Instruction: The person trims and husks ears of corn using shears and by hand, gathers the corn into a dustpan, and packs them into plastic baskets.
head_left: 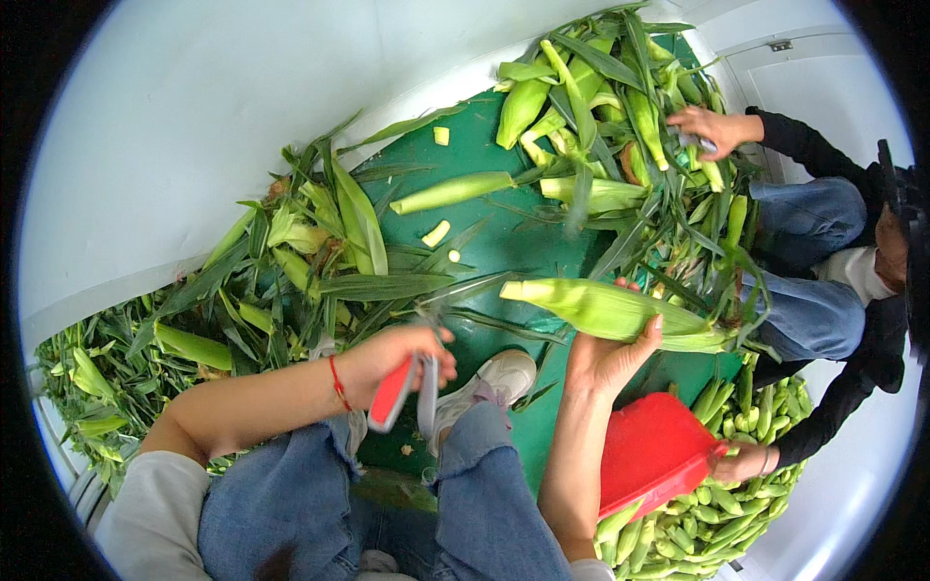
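My left hand (425, 352), with a red cord bracelet at the wrist, grips a pair of shears (392, 392) with red and grey handles. The handles are spread and the blades are blurred, pointing away from me. Palm up, my right hand (603, 359) holds a large green ear of corn in its husk (617, 309). Its pale cut stalk end points left, towards the shears but apart from them. The thumb lies over the near side of the husk. Leaves trail from the ear's right end.
Husked-in ears and leaves heap on the green floor (465, 240), at left (290, 254) and far right (574, 94). Cut stalk pieces (436, 233) lie between. A co-worker's hand (708, 131) holds a tool; their other (741, 461) touches a red plastic container (654, 450) beside small green ears (719, 523).
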`<state>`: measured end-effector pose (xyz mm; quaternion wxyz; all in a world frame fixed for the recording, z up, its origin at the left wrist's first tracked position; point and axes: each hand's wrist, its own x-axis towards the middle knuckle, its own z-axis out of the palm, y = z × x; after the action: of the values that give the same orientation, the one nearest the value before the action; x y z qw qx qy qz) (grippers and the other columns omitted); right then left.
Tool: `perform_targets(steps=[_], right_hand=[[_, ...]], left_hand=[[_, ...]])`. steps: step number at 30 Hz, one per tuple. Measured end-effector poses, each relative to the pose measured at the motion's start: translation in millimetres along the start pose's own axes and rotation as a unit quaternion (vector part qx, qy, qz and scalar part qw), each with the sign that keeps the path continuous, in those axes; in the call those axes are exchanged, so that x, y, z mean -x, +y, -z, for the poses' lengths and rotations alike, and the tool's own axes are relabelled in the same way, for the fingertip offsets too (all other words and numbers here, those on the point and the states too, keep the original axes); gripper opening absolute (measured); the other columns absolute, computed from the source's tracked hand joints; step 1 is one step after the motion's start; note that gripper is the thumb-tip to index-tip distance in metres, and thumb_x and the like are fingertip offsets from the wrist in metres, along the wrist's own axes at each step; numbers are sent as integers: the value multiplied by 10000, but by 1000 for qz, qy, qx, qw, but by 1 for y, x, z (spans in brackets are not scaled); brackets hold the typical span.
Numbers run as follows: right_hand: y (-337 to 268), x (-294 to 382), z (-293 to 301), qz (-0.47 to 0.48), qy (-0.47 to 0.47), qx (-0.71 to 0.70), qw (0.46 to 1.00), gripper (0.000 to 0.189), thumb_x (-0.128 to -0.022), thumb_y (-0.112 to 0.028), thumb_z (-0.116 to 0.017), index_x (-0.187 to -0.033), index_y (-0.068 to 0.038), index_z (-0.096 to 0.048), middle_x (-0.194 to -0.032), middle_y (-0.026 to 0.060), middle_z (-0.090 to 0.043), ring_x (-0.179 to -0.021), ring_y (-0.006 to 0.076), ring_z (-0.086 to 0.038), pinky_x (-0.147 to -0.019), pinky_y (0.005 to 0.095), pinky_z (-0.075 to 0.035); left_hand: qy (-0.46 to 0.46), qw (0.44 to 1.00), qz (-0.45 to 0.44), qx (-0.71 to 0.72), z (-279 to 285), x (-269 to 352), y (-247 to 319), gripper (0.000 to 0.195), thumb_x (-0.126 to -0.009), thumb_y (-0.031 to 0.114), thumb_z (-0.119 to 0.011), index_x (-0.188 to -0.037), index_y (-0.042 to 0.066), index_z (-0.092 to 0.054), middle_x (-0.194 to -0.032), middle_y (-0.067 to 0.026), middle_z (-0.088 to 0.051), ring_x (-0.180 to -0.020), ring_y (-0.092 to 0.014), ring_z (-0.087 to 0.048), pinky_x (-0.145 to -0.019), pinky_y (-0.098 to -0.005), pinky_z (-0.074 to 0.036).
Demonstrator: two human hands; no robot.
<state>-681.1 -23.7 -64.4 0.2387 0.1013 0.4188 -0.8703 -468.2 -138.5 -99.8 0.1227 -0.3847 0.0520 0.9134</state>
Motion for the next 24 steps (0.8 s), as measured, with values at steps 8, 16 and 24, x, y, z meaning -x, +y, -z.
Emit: perform_targets(steps=[8,16,24], right_hand=[[21,19,-13,19,-37,79,996,487,-794,-378,-576,-1101,-19,-459,-1056,104,-520,-1029,231,-492,-935,409,-390],[13,21,11,-60,-103,247,962,636,-850,-562,-440,-1177,-17,-422,-1027,122,-537,-932,248,-527,-815,399,-449],[19,27,7,-117,-182,440,871,559,-886,-444,-456,-1226,-5,-393,-1101,106,-519,-947,171,-507,-800,292,-423]], left_hand=[[-49,981,-58,-181,-48,-7,8,595,-773,78,-526,-1323,27,-308,-982,-93,-523,-880,-213,-584,-787,-340,-486],[-29,793,-255,-553,-37,8,30,672,-691,96,-577,-1297,7,-303,-887,-83,-508,-850,-203,-542,-753,-310,-445],[81,633,-467,-612,-61,-25,79,454,-660,77,-589,-1098,29,-478,-728,-126,-599,-640,-284,-612,-571,-354,-473]])
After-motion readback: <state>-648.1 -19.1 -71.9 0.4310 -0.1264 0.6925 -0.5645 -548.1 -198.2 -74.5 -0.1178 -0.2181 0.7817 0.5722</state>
